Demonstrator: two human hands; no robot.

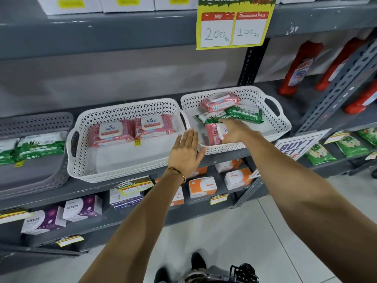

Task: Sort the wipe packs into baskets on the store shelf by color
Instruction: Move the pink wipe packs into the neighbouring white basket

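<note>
Three baskets stand on the grey shelf. The middle white basket (85, 160) holds two pink wipe packs (111, 132) (154, 126) side by side. The right white basket (283, 123) holds a pink pack at the back (221, 102), two green packs (212, 117) (244, 113) and a pink pack at the front (213, 132). My right hand (234, 131) is closed on that front pink pack inside the right basket. My left hand (186, 152) hovers flat and open over the gap between the two white baskets. The grey basket (36, 123) at the left holds green packs (40, 149).
A yellow price sign (234, 23) hangs from the shelf above. Red bottles (299, 66) stand at the right. Green packets (320, 154) lie on the right shelf behind a "BUY 1" card (295, 144). Boxes (202, 186) fill the lower shelves.
</note>
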